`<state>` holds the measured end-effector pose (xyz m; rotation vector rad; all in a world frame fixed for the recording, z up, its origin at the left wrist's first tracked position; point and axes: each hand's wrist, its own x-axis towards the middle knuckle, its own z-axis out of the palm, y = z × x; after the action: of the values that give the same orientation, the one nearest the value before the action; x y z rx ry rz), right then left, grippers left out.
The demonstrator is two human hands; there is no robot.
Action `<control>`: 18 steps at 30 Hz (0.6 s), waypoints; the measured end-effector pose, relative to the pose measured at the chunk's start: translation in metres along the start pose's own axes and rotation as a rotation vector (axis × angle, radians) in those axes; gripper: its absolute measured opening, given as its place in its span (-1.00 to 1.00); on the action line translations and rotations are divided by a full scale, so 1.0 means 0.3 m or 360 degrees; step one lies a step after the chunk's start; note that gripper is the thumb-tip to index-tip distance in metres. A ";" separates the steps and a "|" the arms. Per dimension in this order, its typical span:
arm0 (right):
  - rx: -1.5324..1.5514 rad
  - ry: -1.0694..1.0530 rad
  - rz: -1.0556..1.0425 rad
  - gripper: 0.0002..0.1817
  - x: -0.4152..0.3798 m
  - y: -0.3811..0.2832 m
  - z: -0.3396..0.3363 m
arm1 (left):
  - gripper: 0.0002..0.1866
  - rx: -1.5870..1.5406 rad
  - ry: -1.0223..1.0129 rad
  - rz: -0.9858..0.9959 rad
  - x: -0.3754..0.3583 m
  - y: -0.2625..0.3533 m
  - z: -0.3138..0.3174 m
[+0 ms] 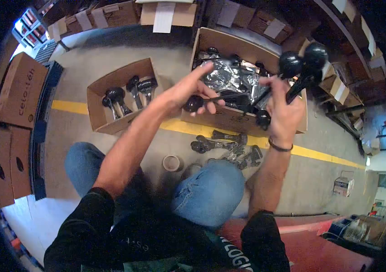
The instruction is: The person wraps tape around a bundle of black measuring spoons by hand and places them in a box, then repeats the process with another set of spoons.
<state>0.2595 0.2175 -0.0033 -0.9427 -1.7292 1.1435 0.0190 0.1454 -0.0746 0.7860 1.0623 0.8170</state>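
Note:
My right hand [286, 111] grips a bunch of black ball-headed sticks [291, 64], their round glossy heads up above the fingers. Under the palm of my left hand [193, 93] is another black ball-headed stick [194, 103], with curled fingers around it and the thumb raised away. Its thin shaft points right, toward my other hand. Both hands are over the front of a large cardboard box [229, 119], which holds more black pieces and shiny clear plastic wrapping [222, 76]. The exact kind of the black pieces cannot be made out.
A smaller box [94, 106] on the left holds several wrapped black pieces [116, 94]. More wrapped pieces [236, 147] lie on the floor by my knee, near a round cup-like container [171, 163]. Stacked cartons [16, 95] stand left; shelves with boxes line the back.

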 end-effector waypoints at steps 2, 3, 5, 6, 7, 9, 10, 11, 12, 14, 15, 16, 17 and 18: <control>-0.0553 -0.0376 -0.0820 -0.85 -0.023 0.051 0.020 | 0.30 -0.0089 0.0078 -0.0056 -0.018 0.014 -0.015; -0.0796 -0.0527 -0.1001 -0.82 -0.047 0.055 0.037 | 0.35 -0.0120 0.0186 -0.0075 -0.010 0.017 -0.007; -0.1199 -0.0766 -0.1168 -0.69 -0.100 0.052 0.088 | 0.40 -0.0230 0.0153 -0.0103 0.003 0.014 0.014; -0.1276 -0.0741 -0.1295 -0.65 -0.106 0.083 0.106 | 0.41 -0.0312 0.0016 -0.0108 0.006 0.008 0.026; -0.1375 -0.0718 -0.1317 -0.66 -0.111 0.100 0.110 | 0.42 -0.0396 -0.0122 -0.0113 0.008 0.001 0.036; -0.1566 -0.0671 -0.1373 -0.68 -0.111 0.120 0.120 | 0.43 -0.0274 -0.0107 -0.0121 0.016 -0.006 0.034; -0.1573 -0.0688 -0.1402 -0.68 -0.108 0.126 0.125 | 0.44 -0.0217 -0.0094 -0.0126 0.018 -0.011 0.031; -0.1580 -0.0700 -0.1425 -0.68 -0.103 0.133 0.127 | 0.44 -0.0157 -0.0083 -0.0137 0.020 -0.017 0.028; -0.1590 -0.0704 -0.1447 -0.67 -0.098 0.139 0.131 | 0.43 -0.0123 -0.0123 -0.0171 0.020 -0.016 0.029; -0.1594 -0.0694 -0.1499 -0.67 -0.093 0.155 0.138 | 0.40 -0.0157 -0.0029 -0.0144 0.017 -0.018 0.036; -0.1599 -0.0684 -0.1521 -0.67 -0.092 0.159 0.140 | 0.39 -0.0170 0.0013 -0.0133 0.019 -0.019 0.041; -0.1570 -0.0675 -0.1472 -0.68 -0.093 0.159 0.140 | 0.38 -0.0361 -0.0089 -0.0116 0.024 -0.026 0.037; -0.1541 -0.0664 -0.1426 -0.68 -0.091 0.157 0.139 | 0.37 -0.0551 -0.0191 -0.0097 0.031 -0.036 0.026; -0.1512 -0.0653 -0.1380 -0.66 -0.090 0.155 0.140 | 0.37 -0.0742 -0.0292 -0.0079 0.028 -0.033 0.027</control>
<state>0.2372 0.1941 -0.0632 -0.3174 -2.6894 -0.1216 0.0306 0.1467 -0.0844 0.4266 0.6870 0.8885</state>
